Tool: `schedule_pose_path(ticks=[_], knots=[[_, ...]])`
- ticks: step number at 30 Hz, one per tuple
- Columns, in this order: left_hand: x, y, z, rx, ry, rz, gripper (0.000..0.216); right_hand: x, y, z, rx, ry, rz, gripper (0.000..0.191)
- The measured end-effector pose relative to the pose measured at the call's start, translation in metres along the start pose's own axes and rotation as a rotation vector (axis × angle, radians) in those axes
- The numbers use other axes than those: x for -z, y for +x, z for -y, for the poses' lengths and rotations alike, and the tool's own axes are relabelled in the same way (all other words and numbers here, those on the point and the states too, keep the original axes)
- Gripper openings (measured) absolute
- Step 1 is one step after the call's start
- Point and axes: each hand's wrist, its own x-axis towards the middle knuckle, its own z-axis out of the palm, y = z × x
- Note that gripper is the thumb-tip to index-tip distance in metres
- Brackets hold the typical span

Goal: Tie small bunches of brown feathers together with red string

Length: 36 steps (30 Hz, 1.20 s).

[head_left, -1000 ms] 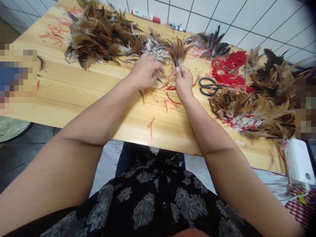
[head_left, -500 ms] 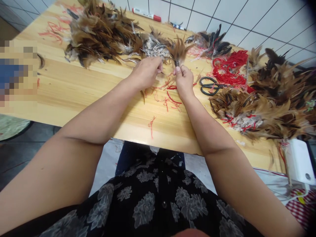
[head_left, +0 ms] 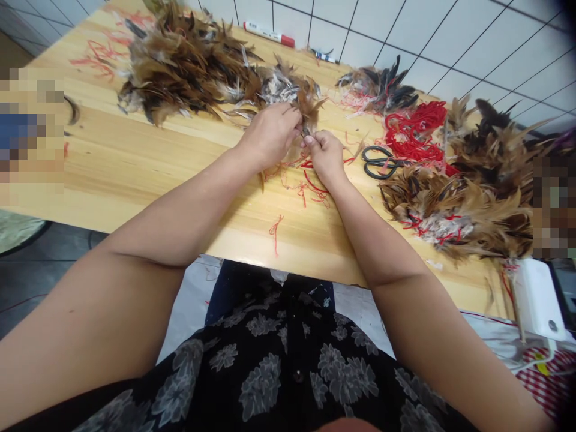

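Note:
A small bunch of brown feathers (head_left: 310, 110) stands between my two hands, its tips pointing away from me. My right hand (head_left: 328, 155) pinches the bound lower end, thumb on top. Beside it my left hand (head_left: 273, 135) is closed, its fingertips against the stem of the same bunch. Those fingertips are partly hidden, so a thin thread or wire there is hard to make out. Bits of red thread (head_left: 303, 195) lie on the table just below the hands. Behind the bunch rests a pile of pale-based feathers (head_left: 279, 90).
Black-handled scissors (head_left: 378, 162) and a tangle of red cord (head_left: 416, 132) lie to the right. Large feather piles sit at left (head_left: 189, 66) and right (head_left: 486, 210). A red-capped marker (head_left: 269, 34) lies by the tiled wall. A white box (head_left: 537, 297) stands at the right edge.
My right hand has brought the feather bunch left and slightly toward me. My left hand, which was apart from it, now meets the bunch's stem.

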Motion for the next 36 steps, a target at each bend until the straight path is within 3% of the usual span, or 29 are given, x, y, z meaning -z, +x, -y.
schedule_pose_path(ticks=[5,11,16,19,24,27,31,36], knots=[[-0.003,0.000,0.002,-0.049,0.065,0.005,0.025,0.003,0.001,0.004,-0.051,0.064,0.007,0.053],[-0.007,-0.001,0.003,-0.084,0.087,-0.063,0.024,0.000,0.002,0.002,-0.056,0.168,0.027,0.056],[-0.007,-0.007,-0.004,-0.188,0.287,-0.068,0.014,-0.001,0.001,0.002,-0.051,0.340,0.055,0.044],[-0.007,-0.006,-0.004,-0.176,0.308,-0.067,0.017,0.000,-0.001,0.008,-0.100,0.438,0.052,0.040],[-0.003,-0.004,-0.007,-0.187,0.195,-0.081,0.035,0.008,-0.003,0.027,-0.234,0.615,0.033,0.048],[0.001,-0.004,-0.013,-0.230,0.171,-0.191,0.042,0.014,-0.003,0.036,-0.313,0.687,0.031,0.058],[0.001,-0.004,-0.014,-0.108,0.008,-0.273,0.030,0.019,-0.002,0.038,-0.381,0.732,0.017,0.064],[-0.001,-0.001,-0.007,0.144,-0.236,-0.160,0.032,0.019,0.000,0.036,-0.423,0.732,-0.060,0.067]])
